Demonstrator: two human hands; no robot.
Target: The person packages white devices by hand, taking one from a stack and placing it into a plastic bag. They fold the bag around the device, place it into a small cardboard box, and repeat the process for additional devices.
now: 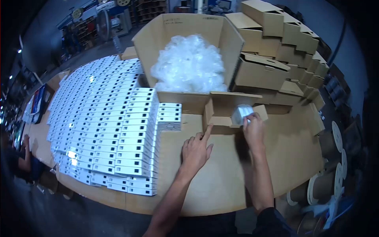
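Observation:
An open cardboard box [223,130] lies on the table in front of me, its lid flap raised at the back. My right hand [254,130] pinches a small pale item in clear plastic [241,113] over the right part of this box. Its exact kind is blurred. My left hand [196,151] rests by the box's front left corner, index finger stretched to the edge and thumb apart, holding nothing. Left of the box stand rows of small white boxes [136,130] with dark square marks, and a shorter stack of them [169,112] sits close by.
Behind the work spot, a large carton [189,21] holds a heap of clear plastic bags [191,65]. Brown cardboard boxes [260,73] are piled at the back right. Spools [336,138] stand beyond the table's [292,158] right edge. Another person's arm [25,152] shows far left.

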